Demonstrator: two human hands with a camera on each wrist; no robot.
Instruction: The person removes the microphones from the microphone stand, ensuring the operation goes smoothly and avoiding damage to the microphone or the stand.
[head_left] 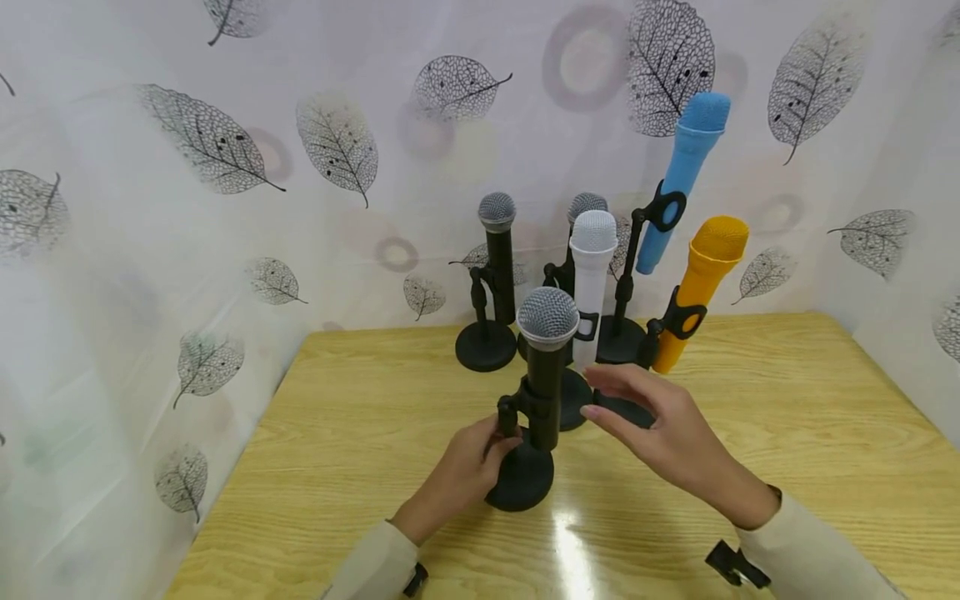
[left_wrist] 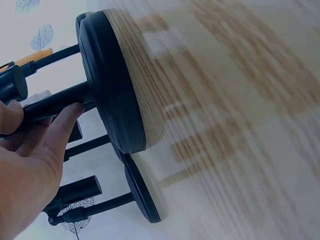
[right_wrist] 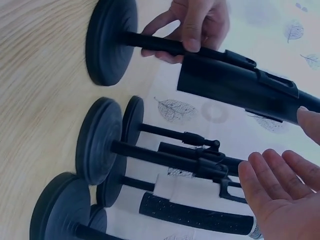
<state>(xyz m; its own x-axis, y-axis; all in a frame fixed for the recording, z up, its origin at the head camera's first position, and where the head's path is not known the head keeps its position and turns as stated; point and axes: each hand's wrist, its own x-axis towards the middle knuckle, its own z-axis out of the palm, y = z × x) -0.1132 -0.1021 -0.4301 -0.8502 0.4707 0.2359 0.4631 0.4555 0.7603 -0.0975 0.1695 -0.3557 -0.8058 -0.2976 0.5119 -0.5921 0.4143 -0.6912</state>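
A black microphone with a silver mesh head sits in the clip of a black desk stand, nearest to the person. The left hand grips this stand's pole below the clip, thumb and fingers curled round it, as the left wrist view shows from low down. The stand's round base is right at the tabletop. To the right of the black microphone is the right hand, thumb and fingers apart and holding nothing. It overlaps the foot of the white microphone in the head view.
Behind stand a black microphone, another black one partly hidden, a blue microphone and an orange microphone, all on black stands. They are close together on the wooden table, before a leaf-patterned curtain.
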